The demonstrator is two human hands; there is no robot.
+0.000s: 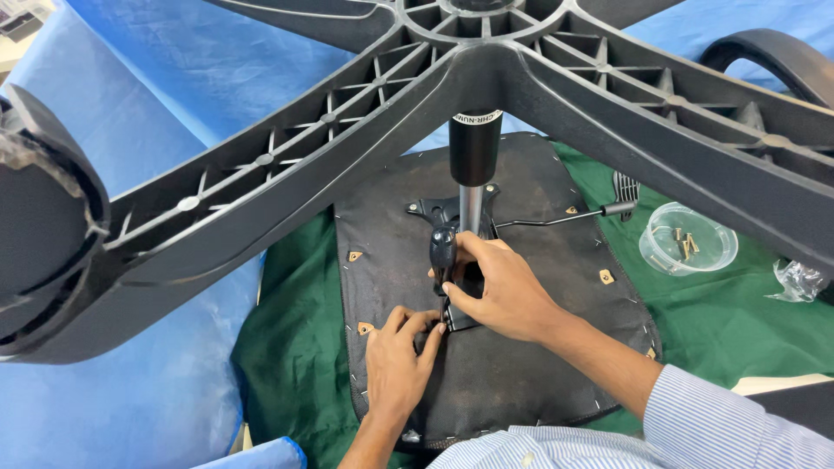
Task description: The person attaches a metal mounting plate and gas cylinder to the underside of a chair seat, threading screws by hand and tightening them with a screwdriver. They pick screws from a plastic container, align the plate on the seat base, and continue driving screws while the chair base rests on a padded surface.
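I see my right hand [504, 291] with fingers [458, 300] clamped on the black knob [442, 247] of the seat mechanism [452, 213]; its long axis runs up and away. My left hand [395, 365] pinches the bracket [459, 320] just beside and below, equally near.

The right hand [502, 291] covers the near part of the black mechanism plate [443, 211], so what its grip closes on can't be made out. The star base [365, 130] runs off the far edge. The small parts in the clear tub [688, 240] are too small to tell.
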